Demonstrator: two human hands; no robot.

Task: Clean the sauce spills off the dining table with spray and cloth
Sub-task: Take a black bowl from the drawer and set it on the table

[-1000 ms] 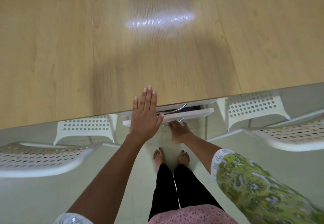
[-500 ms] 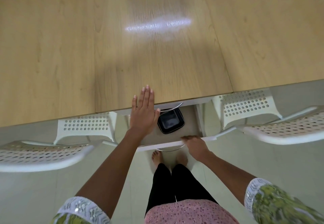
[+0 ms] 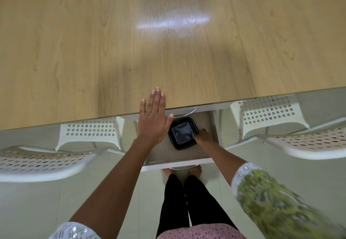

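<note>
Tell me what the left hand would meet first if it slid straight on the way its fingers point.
Only bare tabletop. The left hand lies flat at the near edge, fingers pointing across the table; nothing stands in that line as far as the picture shows.

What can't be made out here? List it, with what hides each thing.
- Container contents: head view, hidden by a glary lid.
- Right hand fingertips: at the container's edge, grip unclear.
- Drawer back: under the table edge; left part behind the left hand.
- Spray, cloth, spills: none in view.
- Right sleeve: blurred.
</note>
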